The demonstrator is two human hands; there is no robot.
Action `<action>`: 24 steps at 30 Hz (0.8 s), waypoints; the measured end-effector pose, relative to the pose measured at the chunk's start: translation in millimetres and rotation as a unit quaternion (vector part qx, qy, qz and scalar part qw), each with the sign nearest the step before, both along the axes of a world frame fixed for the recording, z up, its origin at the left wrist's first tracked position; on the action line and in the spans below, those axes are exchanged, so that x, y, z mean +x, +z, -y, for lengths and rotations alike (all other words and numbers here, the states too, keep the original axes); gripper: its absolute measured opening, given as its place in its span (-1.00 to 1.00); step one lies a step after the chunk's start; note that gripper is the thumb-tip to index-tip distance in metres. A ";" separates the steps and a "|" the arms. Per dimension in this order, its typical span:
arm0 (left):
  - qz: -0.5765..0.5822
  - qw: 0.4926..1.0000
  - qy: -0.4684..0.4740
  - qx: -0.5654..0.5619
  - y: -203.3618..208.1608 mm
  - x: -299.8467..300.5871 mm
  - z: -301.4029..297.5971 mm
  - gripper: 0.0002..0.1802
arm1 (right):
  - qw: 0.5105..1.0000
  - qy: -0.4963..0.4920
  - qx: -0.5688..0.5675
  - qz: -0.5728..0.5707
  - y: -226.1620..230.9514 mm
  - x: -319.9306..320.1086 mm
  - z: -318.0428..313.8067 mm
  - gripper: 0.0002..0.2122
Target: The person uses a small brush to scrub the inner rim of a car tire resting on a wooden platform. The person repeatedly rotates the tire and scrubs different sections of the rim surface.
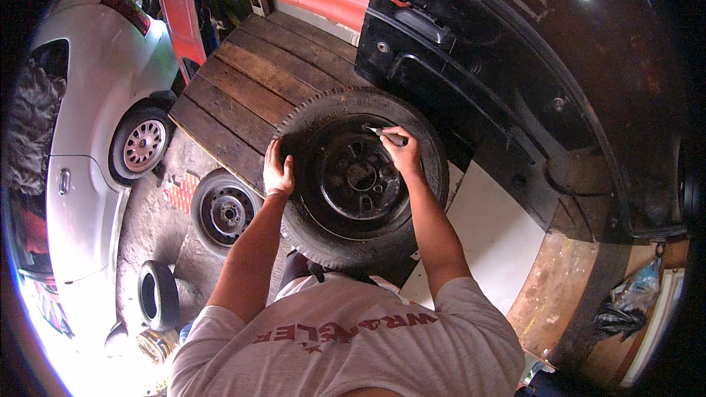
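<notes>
In front of me lies a black tyre (pixel 340 107) mounted on a dark steel wheel (pixel 332 190) with a round centre hole and several smaller holes. My left hand (pixel 278 170) rests against the tyre's left side, its fingers stretched along the rubber. Between the fingers of my right hand (pixel 401 151) is a slim pen-like tool (pixel 377 132) with a dark handle and a pale tip. That tip points left, at the upper right part of the wheel near where rim and tyre meet. Whether it touches the rim I cannot tell.
Wooden planks (pixel 246 73) extend beneath and beyond the tyre. Left of them are a bare steel wheel (pixel 228 213), a loose tyre (pixel 157 295) and a silver car (pixel 95 117). A large black vehicle panel (pixel 507 95) stands at right, above a white board (pixel 489 235).
</notes>
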State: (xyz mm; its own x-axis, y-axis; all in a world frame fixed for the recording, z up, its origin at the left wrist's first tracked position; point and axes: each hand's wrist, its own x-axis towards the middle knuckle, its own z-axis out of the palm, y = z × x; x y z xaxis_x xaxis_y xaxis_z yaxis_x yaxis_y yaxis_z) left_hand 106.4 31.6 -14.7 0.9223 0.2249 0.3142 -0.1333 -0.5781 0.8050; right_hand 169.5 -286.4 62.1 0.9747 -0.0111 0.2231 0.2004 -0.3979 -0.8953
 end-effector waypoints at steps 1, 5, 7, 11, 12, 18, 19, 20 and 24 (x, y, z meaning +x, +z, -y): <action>-0.001 1.000 -0.002 0.002 -0.5 -0.2 -1.1 -0.32 | 1.000 0.012 -0.011 0.011 0.2 -0.2 -5.5 -0.86; -0.001 1.000 0.000 -0.004 -0.5 0.3 -0.5 -0.33 | 0.997 0.039 -0.048 0.046 -1.6 0.8 -21.7 -0.89; -0.008 1.000 0.001 -0.005 0.2 0.1 -1.5 -0.34 | 0.995 0.062 -0.070 0.021 5.7 2.4 -20.3 -0.89; -0.002 1.000 0.006 0.000 -1.7 -0.4 -2.1 -0.35 | 0.995 0.046 -0.083 0.009 16.7 11.6 -7.8 -0.88; -0.003 1.000 0.008 0.000 -1.1 -1.3 -2.3 -0.35 | 0.997 0.023 -0.079 0.011 19.2 11.8 -6.1 -0.88; -0.003 1.000 0.003 0.007 -3.4 1.5 1.5 -0.36 | 0.986 0.142 -0.077 0.040 10.5 18.2 -18.1 -0.87; -0.003 1.000 0.004 0.008 -3.2 1.1 -0.4 -0.36 | 0.986 0.146 -0.073 0.030 9.9 17.6 -19.0 -0.87; -0.005 1.000 0.006 0.008 -3.1 0.9 -1.7 -0.36 | 0.986 0.150 -0.069 0.020 10.2 17.8 -18.3 -0.87; -0.016 1.000 0.014 0.008 0.3 -2.9 -4.2 -0.34 | 0.991 0.090 -0.083 -0.061 24.1 21.0 -4.1 -0.86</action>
State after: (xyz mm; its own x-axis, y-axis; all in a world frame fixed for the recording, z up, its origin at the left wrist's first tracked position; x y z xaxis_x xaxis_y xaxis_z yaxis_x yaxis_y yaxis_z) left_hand 103.5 35.7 -14.4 0.9254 0.2468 0.2877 -0.0899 -0.5946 0.7990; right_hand 190.5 -282.3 86.2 0.9772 0.1932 0.0885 0.1769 -0.5090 -0.8424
